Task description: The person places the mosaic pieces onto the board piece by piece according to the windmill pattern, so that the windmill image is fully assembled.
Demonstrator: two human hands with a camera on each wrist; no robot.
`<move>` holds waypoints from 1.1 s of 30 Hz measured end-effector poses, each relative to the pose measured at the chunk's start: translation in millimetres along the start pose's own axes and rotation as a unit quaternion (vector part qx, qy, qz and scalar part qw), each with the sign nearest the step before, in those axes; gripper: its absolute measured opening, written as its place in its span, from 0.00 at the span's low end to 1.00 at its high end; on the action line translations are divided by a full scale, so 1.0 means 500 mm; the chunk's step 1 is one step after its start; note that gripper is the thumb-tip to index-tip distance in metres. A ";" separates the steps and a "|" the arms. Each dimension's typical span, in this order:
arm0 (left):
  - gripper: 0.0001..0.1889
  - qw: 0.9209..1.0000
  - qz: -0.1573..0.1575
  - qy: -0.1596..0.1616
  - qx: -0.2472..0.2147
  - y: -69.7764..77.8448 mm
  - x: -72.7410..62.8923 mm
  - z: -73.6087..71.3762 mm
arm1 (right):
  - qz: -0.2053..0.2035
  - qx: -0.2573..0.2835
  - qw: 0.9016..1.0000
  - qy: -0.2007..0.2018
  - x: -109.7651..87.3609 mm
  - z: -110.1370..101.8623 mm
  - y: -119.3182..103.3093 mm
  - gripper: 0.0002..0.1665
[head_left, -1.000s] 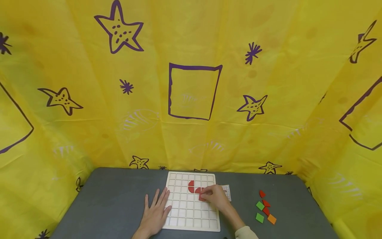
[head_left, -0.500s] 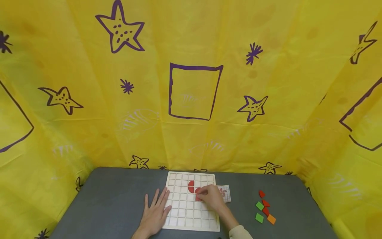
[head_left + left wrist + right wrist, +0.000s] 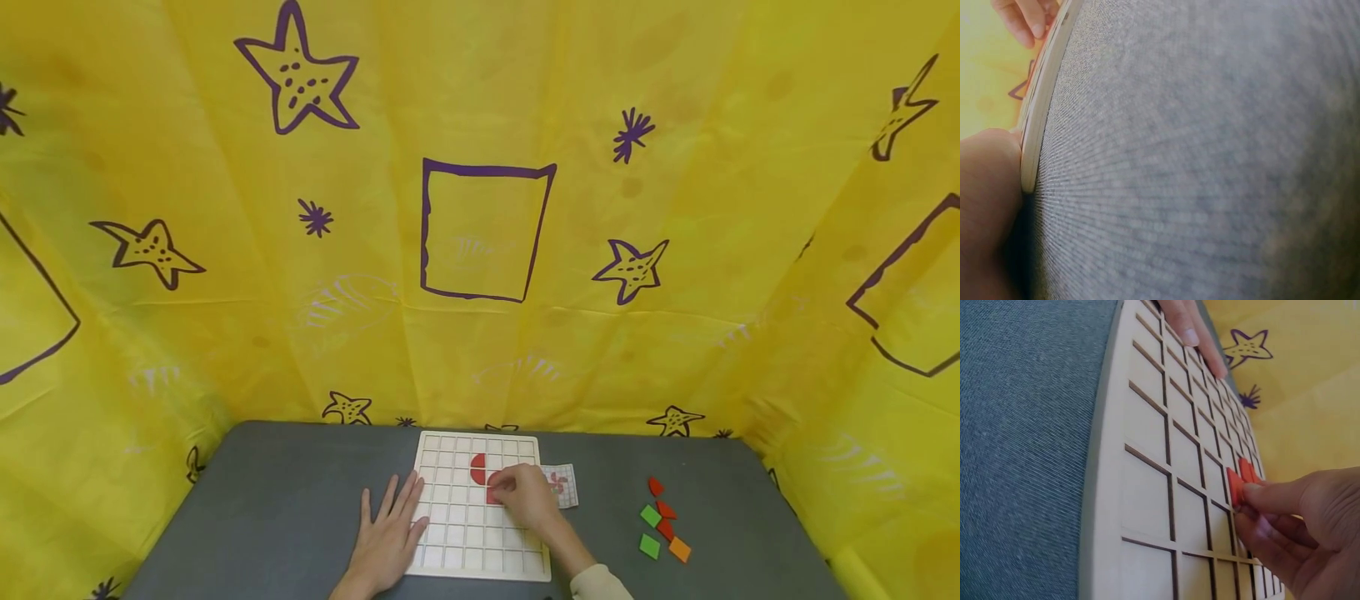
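Observation:
A white grid board [image 3: 453, 533] with raised ribs lies on the dark table. My left hand [image 3: 386, 537] rests open along its left edge, fingers spread and thumb over the rim. Over the board's right half, my right hand [image 3: 528, 498] pinches a red tile [image 3: 1235, 486] between thumb and fingers, right at a grid square; the fingers partly hide it. Just beyond it sits another red tile [image 3: 1247, 469]. Two red quarter-round tiles [image 3: 478, 469] form a half disc up and left of the right hand.
A small card [image 3: 564, 487] printed with a red pattern on a grid lies at the board's right side, partly behind the right hand. Farther right are several loose tiles: red [image 3: 665, 509], green [image 3: 649, 547] and orange [image 3: 679, 549]. A yellow patterned cloth [image 3: 480, 350] surrounds the table.
My right hand has shifted a little left across the board with the red tile, uncovering more of the card. The left hand has stayed in place.

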State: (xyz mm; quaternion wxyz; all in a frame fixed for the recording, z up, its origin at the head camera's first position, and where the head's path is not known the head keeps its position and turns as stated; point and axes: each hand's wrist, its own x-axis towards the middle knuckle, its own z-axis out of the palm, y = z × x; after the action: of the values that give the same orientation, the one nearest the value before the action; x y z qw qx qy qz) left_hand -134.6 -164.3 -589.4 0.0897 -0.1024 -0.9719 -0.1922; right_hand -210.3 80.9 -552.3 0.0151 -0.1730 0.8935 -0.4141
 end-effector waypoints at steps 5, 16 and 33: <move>0.29 0.999 0.016 0.041 -0.004 -0.010 -0.003 0.018 | -0.011 0.015 1.000 -0.012 0.003 -0.012 0.008 0.04; 0.29 1.000 0.008 0.018 -0.008 -0.005 -0.004 0.008 | -0.005 -0.019 1.000 0.012 -0.003 -0.074 0.023 0.04; 0.29 1.000 0.005 0.016 -0.011 -0.002 -0.001 0.006 | 0.028 -0.027 0.997 0.064 -0.026 -0.189 0.100 0.06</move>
State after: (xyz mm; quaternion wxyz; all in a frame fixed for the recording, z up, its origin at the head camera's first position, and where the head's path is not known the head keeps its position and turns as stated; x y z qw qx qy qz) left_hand -134.8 -164.1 -592.7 0.1054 -0.1054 -0.9676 -0.2038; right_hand -229.2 184.3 -528.8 -0.0349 -0.1218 0.9079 -0.3996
